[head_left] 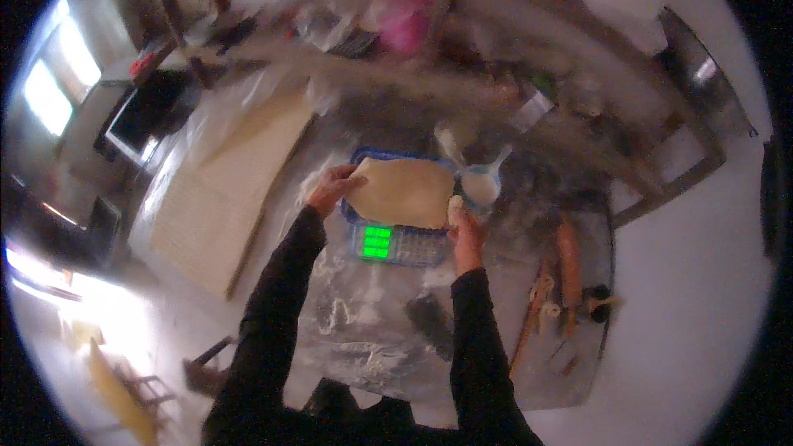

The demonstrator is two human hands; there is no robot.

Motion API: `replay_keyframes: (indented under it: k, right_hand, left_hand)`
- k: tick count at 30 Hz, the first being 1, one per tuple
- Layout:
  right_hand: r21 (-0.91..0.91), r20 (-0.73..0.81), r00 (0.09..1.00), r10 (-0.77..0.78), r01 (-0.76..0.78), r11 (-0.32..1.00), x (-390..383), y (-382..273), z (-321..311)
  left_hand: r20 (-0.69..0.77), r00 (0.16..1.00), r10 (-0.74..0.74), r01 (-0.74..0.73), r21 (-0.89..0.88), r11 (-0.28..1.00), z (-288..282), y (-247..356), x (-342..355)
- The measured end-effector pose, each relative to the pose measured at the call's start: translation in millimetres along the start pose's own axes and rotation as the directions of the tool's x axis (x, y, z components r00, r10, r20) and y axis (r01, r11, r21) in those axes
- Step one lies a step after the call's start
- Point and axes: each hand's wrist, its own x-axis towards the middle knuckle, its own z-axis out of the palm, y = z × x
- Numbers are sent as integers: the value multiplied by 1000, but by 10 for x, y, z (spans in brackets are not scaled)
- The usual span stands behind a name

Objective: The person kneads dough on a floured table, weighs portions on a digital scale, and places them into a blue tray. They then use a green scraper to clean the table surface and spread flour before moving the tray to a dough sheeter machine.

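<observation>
A flat, pale sheet of dough (405, 190) lies over the tray of a blue digital scale (421, 246) whose display glows green. My left hand (333, 188) pinches the sheet's left edge between thumb and fingers. At the lower right corner of the sheet, my right hand (466, 235) is closed, with a small pale lump, apparently dough, at its fingertips. Whether this lump is part of the sheet or separate, I cannot tell. Just beyond my right hand stands a scoop (481, 187) of white powder, its handle pointing away.
A long, pale slab (235, 190), partly under clear plastic, lies to the left. On the right are a reddish-brown rolling pin (568, 260) and a thin stick (529, 322). A dark flat piece (429, 322) lies on the floury table near my right forearm. A wooden frame rises behind.
</observation>
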Motion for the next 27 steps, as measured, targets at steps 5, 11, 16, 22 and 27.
replay_keyframes:
  k: [5, 11, 16, 22, 27]
  right_hand:
    - [-487, 214, 887, -409, 460, 743, 159, 227, -11]
    - [-846, 234, 897, -375, 377, 376, 163, 176, 9]
    - [-844, 307, 864, -399, 441, 305, 76, 228, 39]
    - [-780, 212, 928, -307, 350, 519, -224, 408, -839]
    - [-799, -26, 984, -178, 86, 595, -1122, 472, -1885]
  left_hand:
    - [6, 998, 68, -66, 335, 940, -69, -333, 110]
    - [-85, 991, 102, -42, 528, 848, -61, -682, 86]
    - [-103, 978, 179, -123, 404, 906, -415, -1011, 98]
    - [-347, 899, 267, -51, 522, 852, -243, -906, -104]
    - [-453, 866, 213, -50, 345, 937, 203, -727, -560]
